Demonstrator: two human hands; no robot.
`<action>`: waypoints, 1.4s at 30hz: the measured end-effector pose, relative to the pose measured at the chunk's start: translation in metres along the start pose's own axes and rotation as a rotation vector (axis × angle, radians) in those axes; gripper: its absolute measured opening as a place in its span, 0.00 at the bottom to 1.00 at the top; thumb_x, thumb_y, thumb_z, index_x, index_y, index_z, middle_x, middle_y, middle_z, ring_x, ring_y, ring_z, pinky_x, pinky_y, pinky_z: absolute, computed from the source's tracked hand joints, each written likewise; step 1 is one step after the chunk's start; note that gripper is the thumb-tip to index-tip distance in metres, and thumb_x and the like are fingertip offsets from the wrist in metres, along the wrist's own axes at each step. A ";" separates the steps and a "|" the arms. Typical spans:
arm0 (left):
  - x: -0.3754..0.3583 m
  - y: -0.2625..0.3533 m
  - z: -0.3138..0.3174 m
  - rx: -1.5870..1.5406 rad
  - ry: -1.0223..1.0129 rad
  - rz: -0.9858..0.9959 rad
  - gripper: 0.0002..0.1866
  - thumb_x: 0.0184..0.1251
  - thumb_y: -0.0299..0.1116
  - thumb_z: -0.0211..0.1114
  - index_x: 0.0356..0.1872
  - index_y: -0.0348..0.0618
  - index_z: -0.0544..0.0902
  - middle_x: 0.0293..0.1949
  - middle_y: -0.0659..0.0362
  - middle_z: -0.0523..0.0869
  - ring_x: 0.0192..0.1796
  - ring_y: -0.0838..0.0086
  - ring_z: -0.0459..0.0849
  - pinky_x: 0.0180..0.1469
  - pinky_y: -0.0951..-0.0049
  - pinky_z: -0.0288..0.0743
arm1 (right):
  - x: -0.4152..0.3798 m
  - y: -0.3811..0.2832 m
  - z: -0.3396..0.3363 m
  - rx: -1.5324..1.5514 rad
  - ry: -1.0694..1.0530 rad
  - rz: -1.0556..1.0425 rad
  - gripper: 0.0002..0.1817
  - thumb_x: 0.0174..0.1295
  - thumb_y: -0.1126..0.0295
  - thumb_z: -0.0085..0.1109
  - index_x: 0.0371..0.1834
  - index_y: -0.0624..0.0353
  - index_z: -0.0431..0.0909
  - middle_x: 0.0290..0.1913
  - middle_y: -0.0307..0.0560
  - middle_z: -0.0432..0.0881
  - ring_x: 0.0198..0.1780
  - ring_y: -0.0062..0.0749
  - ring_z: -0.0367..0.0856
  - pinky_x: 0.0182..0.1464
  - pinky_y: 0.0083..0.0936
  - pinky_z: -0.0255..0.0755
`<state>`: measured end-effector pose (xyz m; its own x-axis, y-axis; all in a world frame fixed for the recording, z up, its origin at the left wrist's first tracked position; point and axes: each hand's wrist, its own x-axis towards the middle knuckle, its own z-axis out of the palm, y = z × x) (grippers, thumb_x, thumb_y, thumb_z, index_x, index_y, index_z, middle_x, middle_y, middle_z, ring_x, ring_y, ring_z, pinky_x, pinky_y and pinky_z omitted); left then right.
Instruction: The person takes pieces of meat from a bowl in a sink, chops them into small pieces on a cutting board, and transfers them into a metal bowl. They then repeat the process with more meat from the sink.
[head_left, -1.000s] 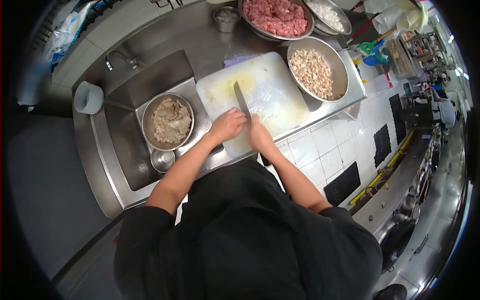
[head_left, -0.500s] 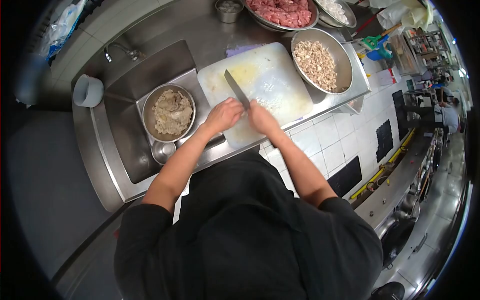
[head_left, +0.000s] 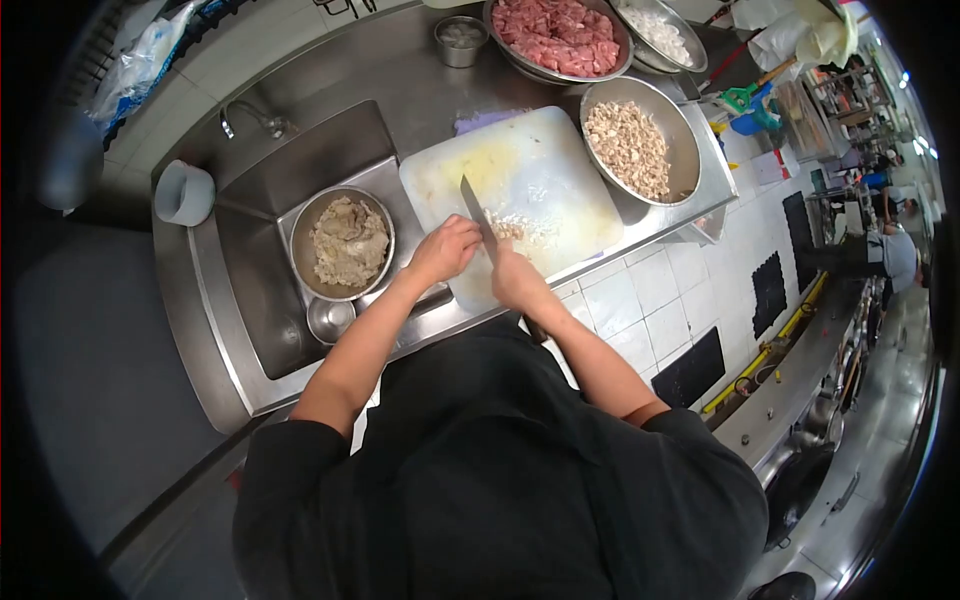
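My right hand (head_left: 518,277) is closed round the handle of a kitchen knife (head_left: 476,208), whose blade points away from me over a white cutting board (head_left: 570,170). Close to the left side of the blade, my left hand (head_left: 447,250) has its fingers curled down on the board; whatever they hold is hidden beneath them. Small pale chopped bits (head_left: 512,230) lie just right of the blade. Beyond the board's right edge stands a metal bowl (head_left: 686,150) of chopped pale-brown pieces (head_left: 628,145).
Left of the board, a bowl (head_left: 298,262) of greyish paste (head_left: 350,242) and a small metal bowl (head_left: 330,320) sit at the sink (head_left: 255,290). At the back are a bowl of raw meat (head_left: 560,35), a bowl of white pieces (head_left: 655,35) and a metal cup (head_left: 461,42). A person (head_left: 893,257) stands far right.
The knife has turned more upright, and my right hand has come slightly nearer to me. More chopped bits show beside the blade. The whole view has shifted a little.
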<state>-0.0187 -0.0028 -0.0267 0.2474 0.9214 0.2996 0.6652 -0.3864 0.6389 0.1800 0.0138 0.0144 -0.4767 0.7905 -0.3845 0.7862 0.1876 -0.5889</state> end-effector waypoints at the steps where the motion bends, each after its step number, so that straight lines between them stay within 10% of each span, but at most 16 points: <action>1: -0.005 0.000 0.003 -0.017 -0.008 0.010 0.08 0.65 0.25 0.66 0.42 0.39 0.89 0.48 0.56 0.88 0.56 0.56 0.84 0.59 0.59 0.82 | 0.011 0.007 0.014 0.057 0.065 -0.053 0.16 0.72 0.72 0.49 0.57 0.73 0.68 0.40 0.82 0.85 0.50 0.77 0.85 0.55 0.62 0.76; 19: -0.011 -0.011 -0.017 0.041 -0.115 -0.009 0.11 0.63 0.23 0.70 0.46 0.37 0.89 0.52 0.54 0.89 0.57 0.55 0.84 0.58 0.58 0.83 | 0.036 -0.022 -0.025 -0.017 -0.133 -0.086 0.23 0.68 0.78 0.48 0.66 0.76 0.66 0.46 0.84 0.84 0.51 0.75 0.86 0.54 0.63 0.77; 34: -0.021 -0.010 -0.027 0.056 -0.187 -0.138 0.11 0.62 0.22 0.68 0.46 0.37 0.89 0.51 0.52 0.89 0.57 0.54 0.84 0.60 0.58 0.81 | -0.001 -0.037 -0.004 -0.119 -0.067 -0.034 0.14 0.69 0.76 0.51 0.54 0.73 0.71 0.42 0.77 0.87 0.48 0.74 0.87 0.52 0.61 0.78; 42: -0.037 -0.013 -0.036 -0.039 0.146 -0.268 0.07 0.69 0.26 0.70 0.45 0.38 0.90 0.48 0.52 0.89 0.52 0.53 0.87 0.56 0.60 0.83 | 0.027 -0.016 -0.027 -0.029 -0.004 -0.189 0.16 0.75 0.68 0.54 0.55 0.70 0.71 0.39 0.80 0.85 0.47 0.75 0.86 0.52 0.63 0.77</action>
<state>-0.0622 -0.0336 -0.0208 -0.0390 0.9762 0.2131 0.6651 -0.1338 0.7347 0.1645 0.0479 0.0324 -0.6188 0.7370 -0.2718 0.6931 0.3495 -0.6304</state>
